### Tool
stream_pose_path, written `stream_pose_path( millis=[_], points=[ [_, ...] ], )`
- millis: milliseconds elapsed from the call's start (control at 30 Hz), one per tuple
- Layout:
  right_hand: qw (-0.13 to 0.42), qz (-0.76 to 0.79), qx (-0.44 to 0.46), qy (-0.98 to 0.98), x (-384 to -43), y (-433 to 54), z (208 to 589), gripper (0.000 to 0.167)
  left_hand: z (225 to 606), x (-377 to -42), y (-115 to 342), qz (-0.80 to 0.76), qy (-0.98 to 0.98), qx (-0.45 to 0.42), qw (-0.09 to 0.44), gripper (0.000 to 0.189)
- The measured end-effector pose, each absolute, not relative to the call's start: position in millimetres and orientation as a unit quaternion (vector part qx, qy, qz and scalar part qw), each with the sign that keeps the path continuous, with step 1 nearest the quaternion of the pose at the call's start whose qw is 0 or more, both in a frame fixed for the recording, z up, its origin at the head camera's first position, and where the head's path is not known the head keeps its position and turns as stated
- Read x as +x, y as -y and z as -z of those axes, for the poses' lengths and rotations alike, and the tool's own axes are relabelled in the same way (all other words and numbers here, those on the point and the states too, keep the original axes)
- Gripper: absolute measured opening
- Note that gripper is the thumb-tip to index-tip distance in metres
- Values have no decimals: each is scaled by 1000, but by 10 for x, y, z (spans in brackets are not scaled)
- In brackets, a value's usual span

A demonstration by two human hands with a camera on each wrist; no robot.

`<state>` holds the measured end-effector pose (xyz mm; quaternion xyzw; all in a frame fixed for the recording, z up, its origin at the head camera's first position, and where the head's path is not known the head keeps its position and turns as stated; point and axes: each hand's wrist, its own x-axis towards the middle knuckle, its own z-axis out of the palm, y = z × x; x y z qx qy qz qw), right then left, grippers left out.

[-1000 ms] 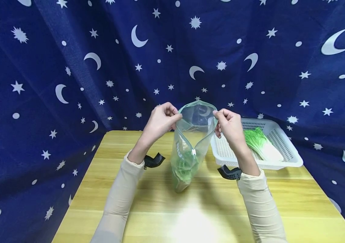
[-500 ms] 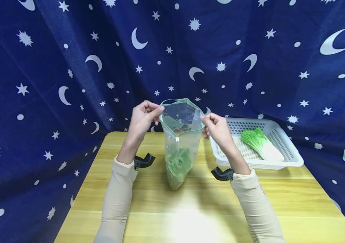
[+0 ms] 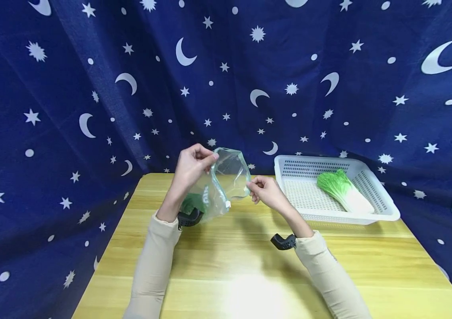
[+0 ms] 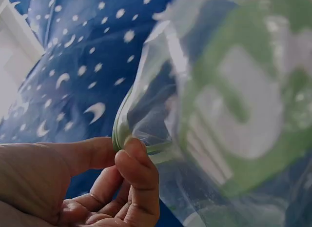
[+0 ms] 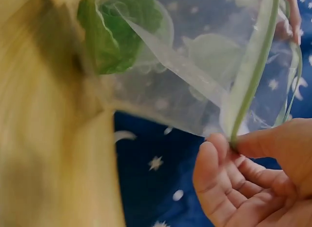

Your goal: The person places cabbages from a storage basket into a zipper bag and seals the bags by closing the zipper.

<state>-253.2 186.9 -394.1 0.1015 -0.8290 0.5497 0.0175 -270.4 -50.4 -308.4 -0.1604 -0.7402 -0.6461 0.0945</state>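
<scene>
A clear zip bag (image 3: pixel 218 195) with a green rim and a white slider (image 3: pixel 227 204) hangs tilted between both hands, its mouth spread and turned toward the right. My left hand (image 3: pixel 191 167) pinches one side of the rim between thumb and forefinger. The opposite side is pinched by my right hand (image 3: pixel 266 191), lower and to the right. Inside the bag's bottom lies a green leafy vegetable (image 5: pixel 122 34), partly hidden behind the left wrist in the head view. Printed green and white lettering (image 4: pixel 243 100) fills much of the left wrist view.
A white perforated basket (image 3: pixel 301 216) stands at the back right of the wooden table (image 3: pixel 194 274). In it lies a Chinese cabbage (image 3: pixel 345 192) with green leaves and white stalk. A dark blue curtain (image 3: pixel 226 106) with moons and stars hangs behind.
The bag was nearly upright; now it is tipped, its bottom swung left and its mouth turned right. My right hand has moved down and left. Both hands keep their pinch on the rim.
</scene>
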Motion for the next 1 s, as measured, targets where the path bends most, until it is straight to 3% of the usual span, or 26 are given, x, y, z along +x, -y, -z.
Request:
stream_pose_path(
  millis=[167, 367, 633, 1000],
  points=[
    [-28, -513, 59, 856, -2444, -2082, 4195, 23, 3459, -2651, 193, 636, 749, -185, -14, 13],
    [-51, -479, 31, 876, -2387, -2262, 4468, 22, 3859, -2578, -60, 617, 757, -195, -92, 14],
    [-56, -454, 32, 889, -2283, -2333, 4598, 22, 4114, -2540, -158, 594, 769, -209, -110, 13],
    [-90, -488, 37, 868, -2164, -2632, 4190, 27, 4156, -2535, -132, 601, 755, -224, -139, 14]
  ],
)
